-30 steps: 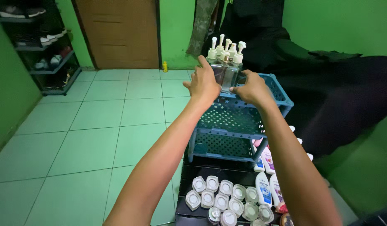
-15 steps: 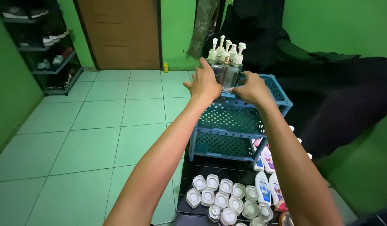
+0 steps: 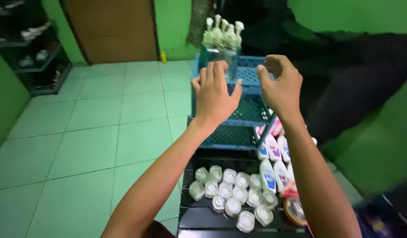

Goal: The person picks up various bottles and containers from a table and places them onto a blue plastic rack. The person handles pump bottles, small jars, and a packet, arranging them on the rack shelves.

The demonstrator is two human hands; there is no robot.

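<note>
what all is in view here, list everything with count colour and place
pump bottles: about five, clear with pale pump tops, standing on the top tier of the rack
tiered rack: one, blue perforated plastic, on the floor ahead
small jars: over a dozen, clear with white lids, on the black tray
black tray: one, low in front
lotion bottles: several, white, right of the jars
door: one, brown, far wall
shoe shelf: one, dark, far left
left hand: open, just short of the bottles
right hand: open, over the rack

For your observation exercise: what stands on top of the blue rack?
A cluster of clear pump bottles stands on the blue rack; the left hand hides its near left corner.
</note>
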